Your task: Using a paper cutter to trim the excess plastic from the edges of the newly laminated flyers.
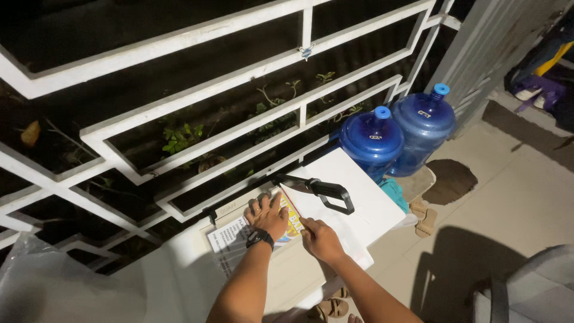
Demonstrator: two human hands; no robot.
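Observation:
My left hand [267,216], with a dark watch on its wrist, lies flat with fingers spread on a printed sheet [234,237] that sits on a paper cutter [297,274]. My right hand [320,238] rests beside it, fingers bent, touching a white sheet [336,229] on the cutter board. The cutter's black blade arm with its loop handle [330,192] is raised just beyond both hands. The cutter stands on a white table [371,194] against a white metal railing [197,116].
Two large blue water jugs [372,140] [424,122] stand on the tiled floor right of the table. Sandals [422,218] lie by the table's corner and more under its front edge. Plants show behind the railing. A clear plastic bag [36,281] is at lower left.

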